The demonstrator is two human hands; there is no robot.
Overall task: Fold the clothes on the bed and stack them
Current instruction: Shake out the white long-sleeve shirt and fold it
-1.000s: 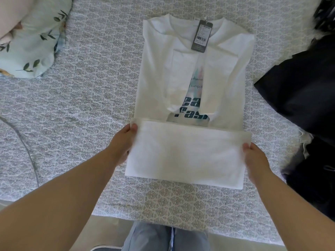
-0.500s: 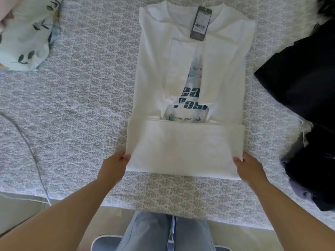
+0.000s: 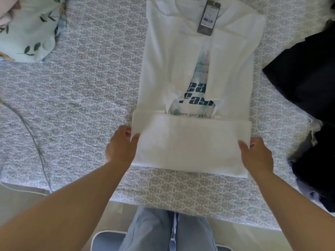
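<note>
Gripping one white T-shirt (image 3: 192,147): left hand (image 3: 123,147), right hand (image 3: 257,154); one tag (image 3: 208,17).

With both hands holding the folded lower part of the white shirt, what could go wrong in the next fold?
1. The hang tag lies loose at the collar; it may get trapped in the fold and make a lump.
2. The sleeves folded over the chest look loose and may slip out when the white shirt is turned up.
3. The left hand and right hand grip only the side edges, so the middle may sag.
</note>
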